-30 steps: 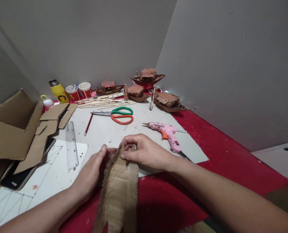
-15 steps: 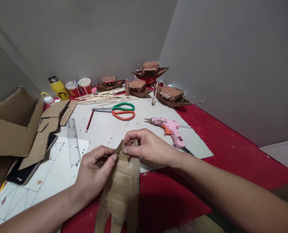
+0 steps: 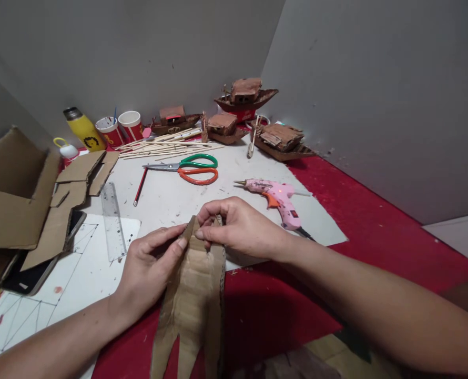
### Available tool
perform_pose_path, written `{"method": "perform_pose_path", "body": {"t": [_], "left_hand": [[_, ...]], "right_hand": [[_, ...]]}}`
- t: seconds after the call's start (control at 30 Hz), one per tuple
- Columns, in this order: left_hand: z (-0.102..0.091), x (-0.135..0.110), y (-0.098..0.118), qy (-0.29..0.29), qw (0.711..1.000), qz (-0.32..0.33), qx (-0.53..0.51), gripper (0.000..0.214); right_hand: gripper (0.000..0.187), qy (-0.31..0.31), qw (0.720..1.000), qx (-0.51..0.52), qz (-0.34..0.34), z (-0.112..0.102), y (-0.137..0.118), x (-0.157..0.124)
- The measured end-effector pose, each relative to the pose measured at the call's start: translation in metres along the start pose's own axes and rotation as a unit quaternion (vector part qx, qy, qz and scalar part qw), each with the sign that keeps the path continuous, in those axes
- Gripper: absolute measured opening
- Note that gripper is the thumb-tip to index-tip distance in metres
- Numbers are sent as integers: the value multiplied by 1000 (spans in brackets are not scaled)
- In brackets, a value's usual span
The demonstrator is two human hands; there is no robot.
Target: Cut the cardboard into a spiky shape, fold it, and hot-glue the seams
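Observation:
A long brown cardboard piece, cut into pointed strips at both ends and creased across the middle, is held over the table's near edge. My left hand pinches its left far strip between thumb and fingers. My right hand is closed on the far end, with thumb and forefinger at the middle tip; its fingers partly hide the right tip. Beyond my right hand lies a pink glue gun with an orange trigger. Scissors with green and orange handles rest farther back.
Left of my hands lie a clear ruler, a red pencil, cardboard scraps, a phone and a cardboard box. Thin sticks, paper cups, a yellow bottle and several model boats stand at the back.
The view has shifted slightly, so the tabletop items sit a little higher in the picture. Both hands keep hold of the cardboard with almost the same grip.

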State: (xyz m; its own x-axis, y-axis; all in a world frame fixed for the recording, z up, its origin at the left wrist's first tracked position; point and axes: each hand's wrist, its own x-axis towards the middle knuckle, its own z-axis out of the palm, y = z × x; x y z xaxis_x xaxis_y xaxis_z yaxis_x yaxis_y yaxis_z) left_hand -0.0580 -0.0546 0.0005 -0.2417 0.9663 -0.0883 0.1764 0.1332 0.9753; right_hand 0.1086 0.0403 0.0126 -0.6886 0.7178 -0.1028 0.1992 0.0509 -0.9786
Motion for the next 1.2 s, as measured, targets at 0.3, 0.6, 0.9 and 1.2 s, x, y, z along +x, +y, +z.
{"method": "perform_pose_path", "body": {"t": [0.3, 0.6, 0.9, 1.2], "left_hand": [[0, 1, 3, -26, 999, -23, -41, 24], [5, -3, 7, -28, 991, -90, -100, 31], [5, -8, 10, -27, 979, -145, -143, 42], [-2, 4, 3, 40, 958, -197, -203, 37]], "right_hand": [[6, 22, 999, -27, -11, 1, -2, 0], [6, 37, 999, -18, -20, 3, -3, -3], [12, 34, 988, -133, -77, -4, -12, -4], [33, 280, 789, -523, 157, -98, 6, -63]]}}
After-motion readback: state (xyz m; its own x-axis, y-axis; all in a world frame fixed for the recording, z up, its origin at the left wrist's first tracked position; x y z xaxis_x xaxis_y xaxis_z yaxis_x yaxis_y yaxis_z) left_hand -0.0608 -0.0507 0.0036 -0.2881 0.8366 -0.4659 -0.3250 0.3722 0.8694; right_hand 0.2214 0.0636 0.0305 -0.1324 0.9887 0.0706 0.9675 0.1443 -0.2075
